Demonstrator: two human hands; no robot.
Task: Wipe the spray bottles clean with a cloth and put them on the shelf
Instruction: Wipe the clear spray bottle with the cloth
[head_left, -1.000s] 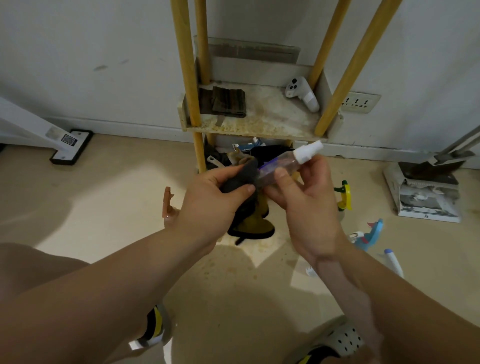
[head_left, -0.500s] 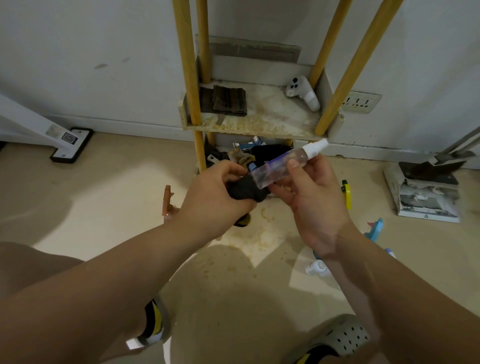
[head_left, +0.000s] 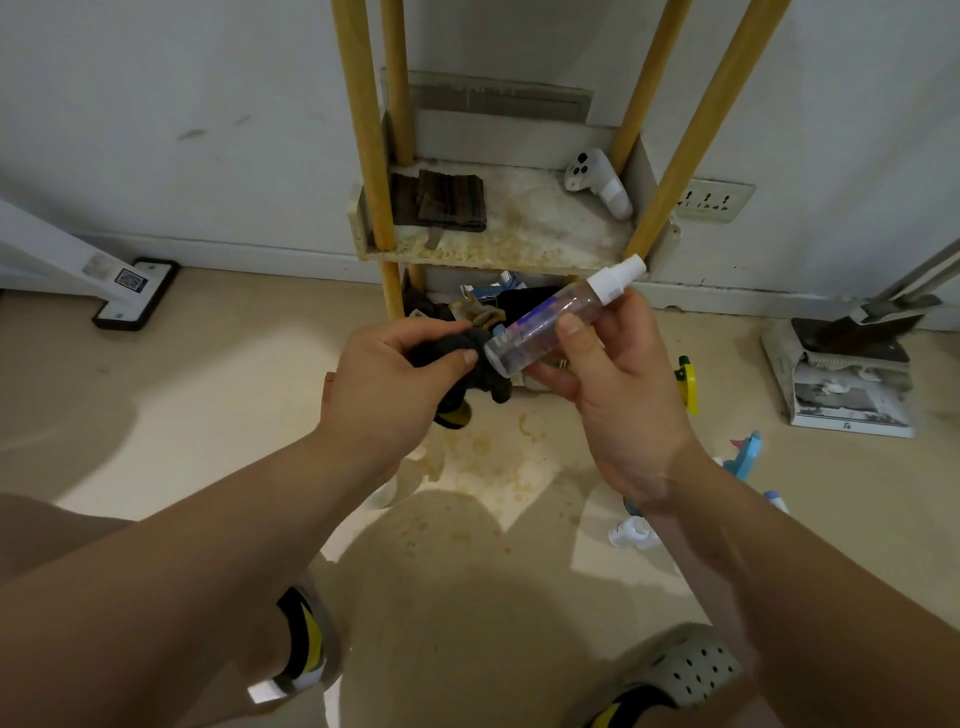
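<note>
Head view: both hands meet in front of the shelf (head_left: 498, 249), low over the floor.
Right hand (head_left: 618, 395): pinches the bottle (head_left: 540, 327) between thumb and fingers at mid-body, white cap up and to the right, base tilted toward the other hand. This likely leaves the lower end exposed for wiping.
Left hand (head_left: 384, 379): clenched around a bunched dark cloth (head_left: 467, 358), thumb on top.
Contact: cloth touches the bottle's base end; the rest of the body is uncovered.
Bottle position: in the air, just below the front edge of the shelf, not yet on it.
Shelf content: folded dark cloth (head_left: 441, 200) at the left, white controller (head_left: 597, 182) at the right; bare stained surface between them, probably room for the bottle.
Obstacles: yellow posts (head_left: 363, 130) frame the shelf opening; entry is from the front, between them.
Floor: more bottles (head_left: 743, 457) lie near the right forearm, apparently awaiting wiping; a yellow-topped one (head_left: 687, 382) stands beside the hand.
</note>
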